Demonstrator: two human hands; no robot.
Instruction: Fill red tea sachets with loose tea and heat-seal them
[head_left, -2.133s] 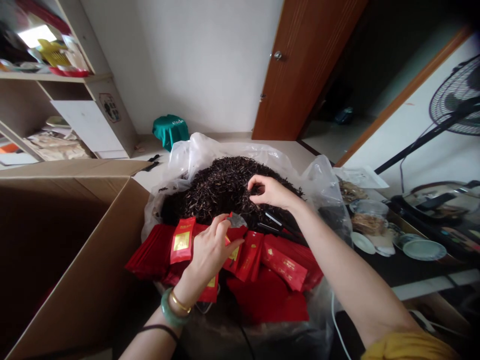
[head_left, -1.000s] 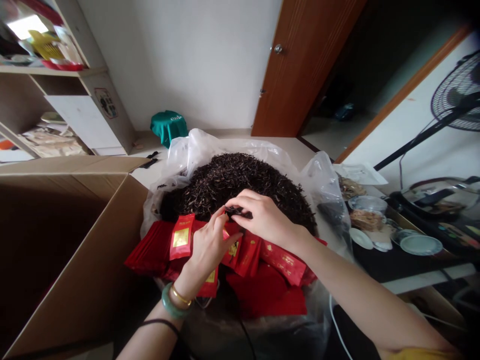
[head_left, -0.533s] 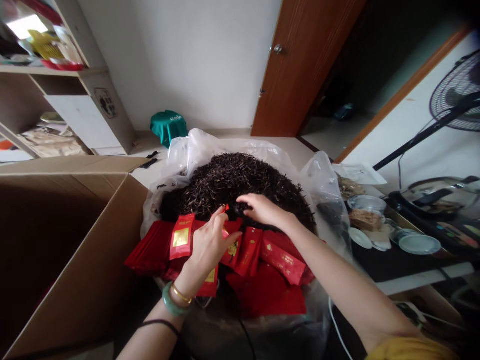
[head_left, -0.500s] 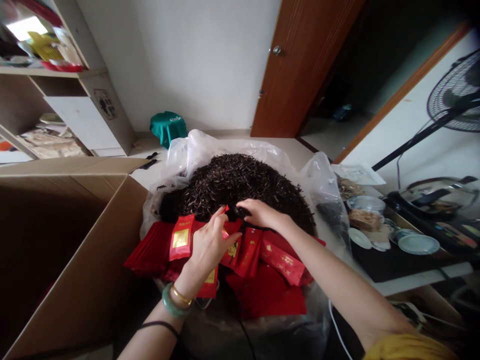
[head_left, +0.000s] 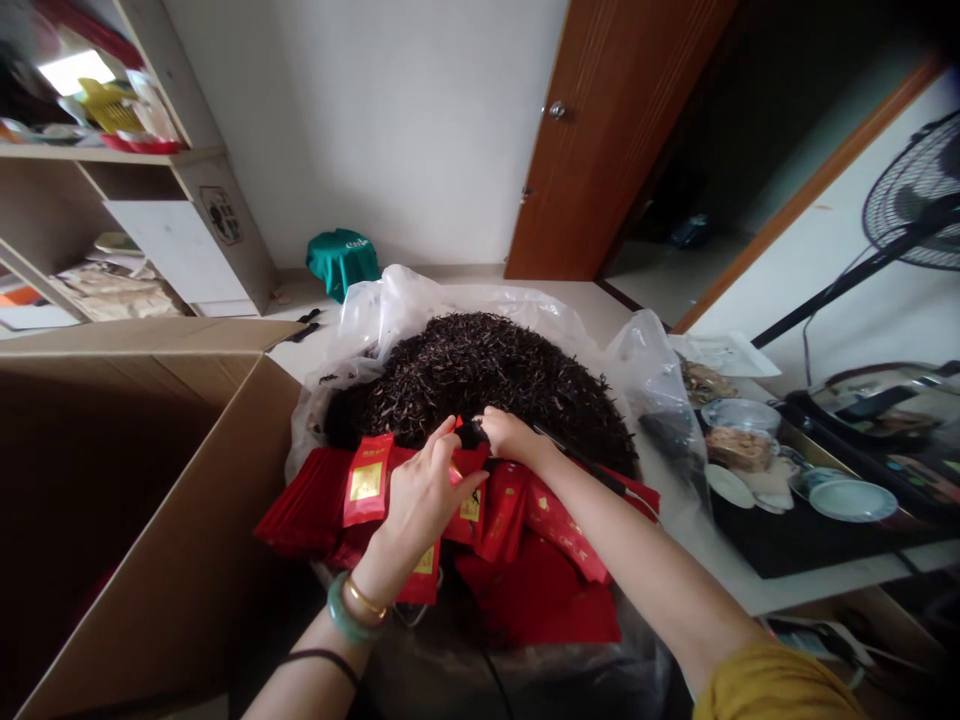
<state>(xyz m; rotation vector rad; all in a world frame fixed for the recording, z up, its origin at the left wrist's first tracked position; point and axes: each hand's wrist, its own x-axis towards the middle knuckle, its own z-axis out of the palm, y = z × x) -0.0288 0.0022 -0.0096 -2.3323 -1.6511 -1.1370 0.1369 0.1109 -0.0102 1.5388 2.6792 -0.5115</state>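
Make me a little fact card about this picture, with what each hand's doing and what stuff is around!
Left hand: fingers curled around a red packet
Right hand: fingertips close to the left hand's; exact grip hidden
Dark pile: dry-looking shreds, heaped up
Under the pile: clear plastic sheeting
Near side of pile: more red packets
Far left: open cardboard box
Far right: black fan
Behind: brown door

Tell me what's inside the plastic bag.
A heap of dark, dry strips shows in the bag. Its near edge is partly covered by the red packets and the right hand. Whatever lies beneath the heap's surface can't be seen.
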